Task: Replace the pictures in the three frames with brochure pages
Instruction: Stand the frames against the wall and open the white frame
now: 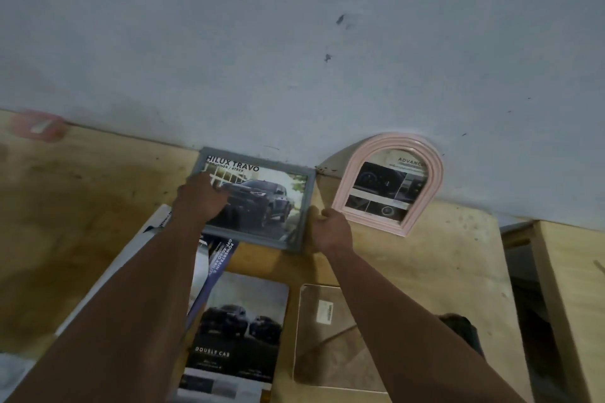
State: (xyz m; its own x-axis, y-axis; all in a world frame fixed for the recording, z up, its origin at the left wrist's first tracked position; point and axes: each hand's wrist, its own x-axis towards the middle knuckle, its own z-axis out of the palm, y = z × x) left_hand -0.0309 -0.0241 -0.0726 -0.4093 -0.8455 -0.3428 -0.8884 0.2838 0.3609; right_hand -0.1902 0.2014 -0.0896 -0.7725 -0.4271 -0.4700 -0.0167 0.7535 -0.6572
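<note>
My left hand (201,198) presses flat on the grey rectangular picture frame (253,199) against the wall. My right hand (330,232) grips its right edge. A pink arched frame (389,181) leans just right; a clear plastic sheet (327,337) lies below.

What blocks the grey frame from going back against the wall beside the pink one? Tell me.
Nothing visible. The grey frame, held by the left hand and right hand, already reaches the wall, apart from the pink arched frame.

I see the grey frame (296,206) against the wall (294,42), truck page inside. Left hand (199,198) lies on its front, right hand (330,231) grips its lower right corner. Pink arched frame (353,173) just beside it. Brochure page (242,330) and clear sheet (327,337) flat on the wooden table (442,255).
</note>
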